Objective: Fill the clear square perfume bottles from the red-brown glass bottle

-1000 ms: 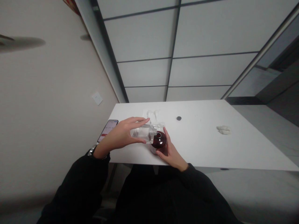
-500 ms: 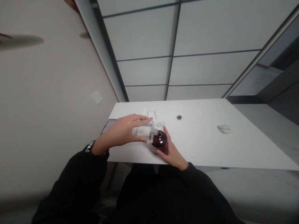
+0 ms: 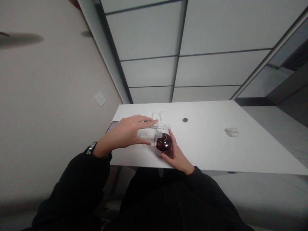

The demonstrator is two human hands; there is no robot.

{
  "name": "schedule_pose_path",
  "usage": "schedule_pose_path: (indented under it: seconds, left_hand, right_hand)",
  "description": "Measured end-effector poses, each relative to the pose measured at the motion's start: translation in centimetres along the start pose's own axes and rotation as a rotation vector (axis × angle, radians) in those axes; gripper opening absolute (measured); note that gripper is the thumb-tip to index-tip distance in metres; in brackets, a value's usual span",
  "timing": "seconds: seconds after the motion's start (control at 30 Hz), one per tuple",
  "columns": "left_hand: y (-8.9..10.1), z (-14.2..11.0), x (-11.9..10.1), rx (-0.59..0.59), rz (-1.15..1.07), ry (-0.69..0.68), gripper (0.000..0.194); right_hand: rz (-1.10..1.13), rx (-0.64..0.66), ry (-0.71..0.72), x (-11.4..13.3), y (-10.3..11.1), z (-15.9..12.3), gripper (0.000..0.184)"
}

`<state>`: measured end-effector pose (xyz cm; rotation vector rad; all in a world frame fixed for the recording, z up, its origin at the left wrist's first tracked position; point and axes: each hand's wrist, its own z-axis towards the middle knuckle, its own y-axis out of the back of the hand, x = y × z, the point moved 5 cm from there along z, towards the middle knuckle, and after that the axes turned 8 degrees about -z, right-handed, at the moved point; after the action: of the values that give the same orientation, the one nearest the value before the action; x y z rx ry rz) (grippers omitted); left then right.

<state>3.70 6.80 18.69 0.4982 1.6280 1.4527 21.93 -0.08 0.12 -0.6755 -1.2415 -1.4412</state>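
Note:
My left hand (image 3: 128,132) is closed around a clear bottle (image 3: 148,134) that lies tilted on its side in the air, its neck pointing right. The neck is over the mouth of a dark red bottle (image 3: 164,143) with rounded shoulders, which stands near the front of the table. My right hand (image 3: 179,156) wraps the right side of the red bottle, thumb in front and fingers behind. Whether liquid passes between the two bottles is too small to tell. Just behind them is a small clear plastic piece (image 3: 165,127), partly hidden.
The white table (image 3: 204,150) meets the wall on the left. A phone or tablet (image 3: 111,125) lies partly under my left forearm. A small dark round cap (image 3: 185,120) lies farther back, crumpled white tissue (image 3: 232,132) to the right, and more whitish pieces (image 3: 157,115) behind the bottles.
Both hands keep their hold on the bottles, and the clear bottle stays tilted over the red one. The whole view has shifted slightly.

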Motion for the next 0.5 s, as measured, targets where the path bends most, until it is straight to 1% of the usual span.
schedule_pose_path:
  seconds: [0.3, 0.5]
  left_hand:
    - [0.05, -0.06, 0.07, -0.004, 0.020, -0.027, 0.072]
    - [0.24, 0.04, -0.30, 0.013, 0.042, -0.010, 0.073]
  right_hand:
    - [-0.020, -0.001, -0.001, -0.34, 0.06, 0.00, 0.110]
    - [-0.015, 0.004, 0.008, -0.13, 0.05, -0.06, 0.110]
